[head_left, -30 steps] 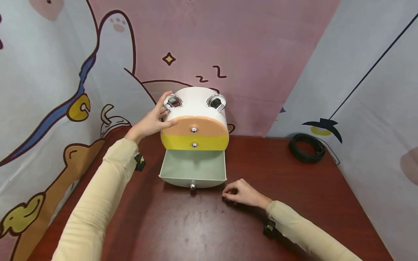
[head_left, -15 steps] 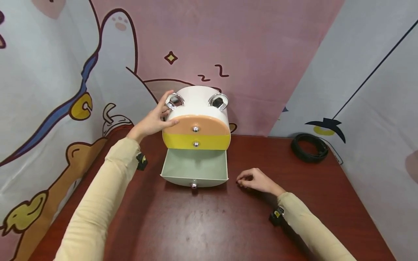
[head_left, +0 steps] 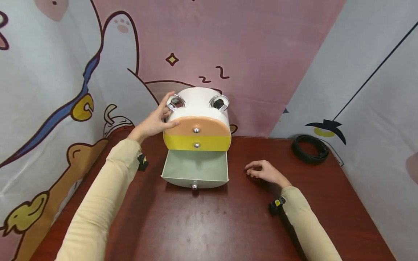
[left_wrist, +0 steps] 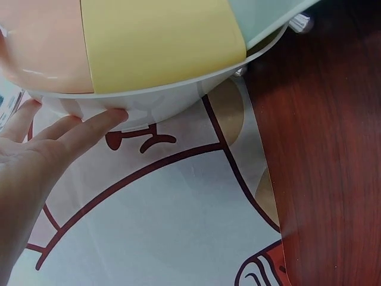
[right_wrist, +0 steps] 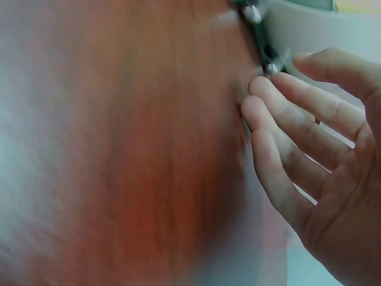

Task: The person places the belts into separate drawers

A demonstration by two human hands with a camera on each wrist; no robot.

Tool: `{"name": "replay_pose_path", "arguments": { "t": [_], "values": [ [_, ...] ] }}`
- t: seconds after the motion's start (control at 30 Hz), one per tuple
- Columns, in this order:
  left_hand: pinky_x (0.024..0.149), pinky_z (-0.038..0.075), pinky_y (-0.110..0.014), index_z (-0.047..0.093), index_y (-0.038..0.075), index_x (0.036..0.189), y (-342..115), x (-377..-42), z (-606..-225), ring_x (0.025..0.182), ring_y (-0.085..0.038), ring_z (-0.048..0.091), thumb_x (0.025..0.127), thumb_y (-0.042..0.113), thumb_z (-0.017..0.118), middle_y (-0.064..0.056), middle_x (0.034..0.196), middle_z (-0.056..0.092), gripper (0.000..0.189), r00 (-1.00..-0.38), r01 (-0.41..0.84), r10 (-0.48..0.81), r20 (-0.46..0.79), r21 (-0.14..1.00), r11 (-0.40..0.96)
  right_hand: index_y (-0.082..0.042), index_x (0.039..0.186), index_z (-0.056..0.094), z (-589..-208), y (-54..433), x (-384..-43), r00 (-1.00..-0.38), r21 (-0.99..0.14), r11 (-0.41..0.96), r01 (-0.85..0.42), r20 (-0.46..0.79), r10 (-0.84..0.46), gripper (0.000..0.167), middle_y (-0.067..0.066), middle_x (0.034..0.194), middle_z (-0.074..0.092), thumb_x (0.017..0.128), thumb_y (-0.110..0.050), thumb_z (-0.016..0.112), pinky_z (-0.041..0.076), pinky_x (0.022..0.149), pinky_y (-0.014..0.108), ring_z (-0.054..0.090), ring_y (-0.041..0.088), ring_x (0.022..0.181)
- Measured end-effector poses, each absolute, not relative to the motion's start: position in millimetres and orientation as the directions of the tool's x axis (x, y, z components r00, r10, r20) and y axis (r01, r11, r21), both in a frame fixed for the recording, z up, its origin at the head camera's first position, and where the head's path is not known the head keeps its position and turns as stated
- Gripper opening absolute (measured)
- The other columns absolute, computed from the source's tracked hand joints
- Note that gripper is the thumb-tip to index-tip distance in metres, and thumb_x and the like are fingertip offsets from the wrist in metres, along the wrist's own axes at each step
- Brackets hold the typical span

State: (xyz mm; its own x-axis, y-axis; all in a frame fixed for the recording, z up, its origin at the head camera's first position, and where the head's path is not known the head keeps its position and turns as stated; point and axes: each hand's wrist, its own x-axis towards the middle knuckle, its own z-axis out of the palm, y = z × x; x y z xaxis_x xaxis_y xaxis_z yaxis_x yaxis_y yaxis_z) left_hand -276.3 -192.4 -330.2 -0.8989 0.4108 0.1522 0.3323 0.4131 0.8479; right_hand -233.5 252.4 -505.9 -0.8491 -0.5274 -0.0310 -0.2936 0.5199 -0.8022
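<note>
A white drawer organizer (head_left: 200,99) stands on the table, with two silver-rimmed eyes on top. Its orange top drawer (head_left: 212,127) and yellow middle drawer (head_left: 212,143) are closed. The pale green bottom drawer (head_left: 196,166) is pulled out, with nothing showing inside. My left hand (head_left: 151,125) holds the organizer's left side, thumb at the orange front. In the left wrist view, the left fingers (left_wrist: 95,128) lie against the white shell. My right hand (head_left: 267,172) is right of the drawer, apart from it, its fingers loosely bent and holding nothing in the right wrist view.
A black coiled strap (head_left: 301,155) lies on the reddish-brown table (head_left: 228,228) at the back right. A printed cloth wall (head_left: 254,72) closes off the back and both sides. The organizer stands close to the back cloth.
My right hand has moved right and farther back, away from the green drawer's front corner. My left hand stays on the organizer, and the drawer stays pulled out.
</note>
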Motion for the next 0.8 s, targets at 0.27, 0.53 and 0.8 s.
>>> {"name": "replay_pose_path", "arguments": {
  "t": [0.27, 0.53, 0.8],
  "values": [
    [0.105, 0.026, -0.061, 0.003, 0.049, 0.150, -193, -275, -330, 0.135, -0.050, 0.024, 0.089, 0.017, 0.072, -0.025, 0.142, 0.039, 0.097, -0.903, 0.314, 0.409, 0.129, 0.850, 0.424, 0.002, 0.113, 0.067, -508, 274, -244, -0.907, -0.814, 0.547, -0.197, -0.060, -0.416, 0.024, 0.013, 0.098, 0.069, 0.095, -0.013, 0.063, 0.054, 0.067, 0.035, 0.064, 0.026, 0.079],
    [0.105, 0.025, -0.062, 0.001, 0.039, 0.154, -189, -267, -317, 0.135, -0.051, 0.023, 0.090, 0.013, 0.070, -0.028, 0.141, 0.040, 0.098, -0.903, 0.304, 0.414, 0.112, 0.848, 0.434, 0.000, 0.118, 0.066, -507, 307, -252, -0.955, -0.743, 0.625, -0.239, 0.064, -0.289, 0.030, 0.019, 0.118, 0.063, 0.096, -0.020, 0.063, 0.048, 0.081, 0.042, 0.060, 0.030, 0.099],
    [0.103, 0.030, -0.061, 0.006, 0.050, 0.150, -193, -276, -331, 0.133, -0.049, 0.029, 0.088, 0.017, 0.073, -0.024, 0.140, 0.043, 0.097, -0.898, 0.339, 0.411, 0.156, 0.840, 0.423, 0.001, 0.120, 0.064, -499, 337, -254, -0.969, -0.690, 0.683, -0.239, 0.129, -0.209, 0.031, 0.020, 0.120, 0.062, 0.097, -0.021, 0.060, 0.044, 0.085, 0.050, 0.056, 0.035, 0.110]
  ]
}}
